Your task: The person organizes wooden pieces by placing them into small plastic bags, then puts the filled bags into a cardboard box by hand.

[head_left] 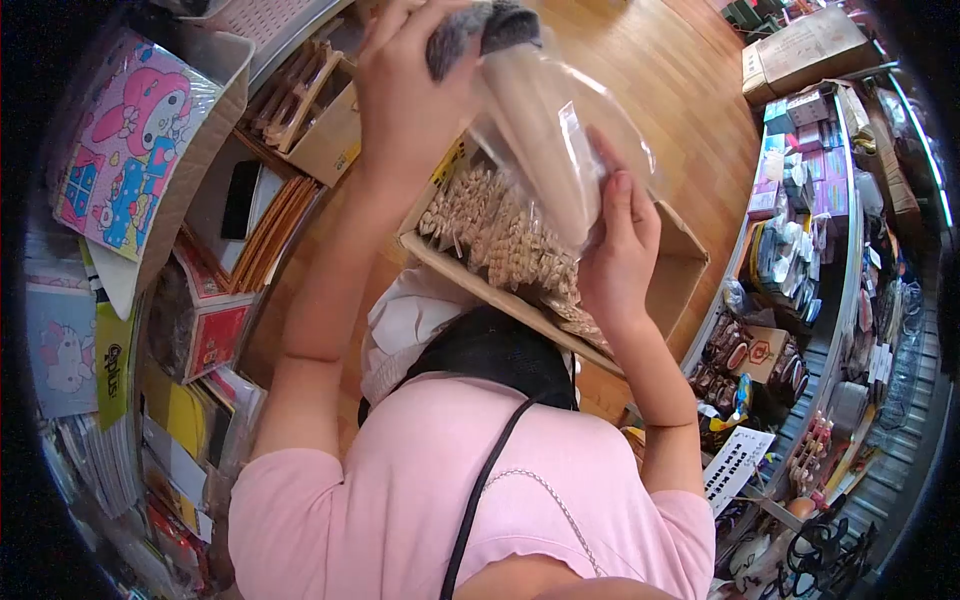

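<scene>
My left hand (410, 85) is raised at the top of the view, its fingers closed around a dark grey fuzzy piece (490, 30) at the upper end of a clear plastic bag. Inside the bag lies a long, smooth beige item (540, 135) whose kind I cannot make out. Lower down, my right hand (620, 240) pinches the bag's edge between thumb and fingers. Below the bag, a cardboard box (690, 255) holds several bundles of ridged beige pieces (490, 225). The bag hides part of the box's contents.
To the left, a shelf carries a pink cartoon-printed pack (130, 135), notebooks and folders (195, 430). A small carton (325, 125) stands beyond. Packed goods fill the metal shelf (840, 240) on the right, with a closed carton (805, 50) at its far end. Wooden floor (690, 110) lies between.
</scene>
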Demonstrator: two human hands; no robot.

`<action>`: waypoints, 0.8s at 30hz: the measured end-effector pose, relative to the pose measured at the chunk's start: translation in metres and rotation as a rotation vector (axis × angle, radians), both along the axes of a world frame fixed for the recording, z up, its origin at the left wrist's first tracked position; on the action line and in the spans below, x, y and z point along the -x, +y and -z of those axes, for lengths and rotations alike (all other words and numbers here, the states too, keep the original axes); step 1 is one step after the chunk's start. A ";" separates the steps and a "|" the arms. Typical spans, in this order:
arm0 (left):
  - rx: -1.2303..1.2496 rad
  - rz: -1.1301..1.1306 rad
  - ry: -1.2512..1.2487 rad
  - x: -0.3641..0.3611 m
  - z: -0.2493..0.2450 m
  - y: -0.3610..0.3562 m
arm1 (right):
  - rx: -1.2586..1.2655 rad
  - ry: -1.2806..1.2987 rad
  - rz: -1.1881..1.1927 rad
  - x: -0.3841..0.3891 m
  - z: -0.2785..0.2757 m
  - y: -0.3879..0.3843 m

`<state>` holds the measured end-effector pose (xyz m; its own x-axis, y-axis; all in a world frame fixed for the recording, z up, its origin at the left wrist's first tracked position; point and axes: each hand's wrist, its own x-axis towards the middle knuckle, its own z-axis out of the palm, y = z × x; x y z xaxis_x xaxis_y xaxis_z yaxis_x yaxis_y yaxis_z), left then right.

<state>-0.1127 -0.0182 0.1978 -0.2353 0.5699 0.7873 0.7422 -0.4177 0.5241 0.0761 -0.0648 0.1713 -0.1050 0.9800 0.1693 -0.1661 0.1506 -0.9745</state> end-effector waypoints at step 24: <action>0.149 0.234 0.247 -0.065 0.014 -0.029 | 0.183 0.190 0.098 -0.003 0.009 0.000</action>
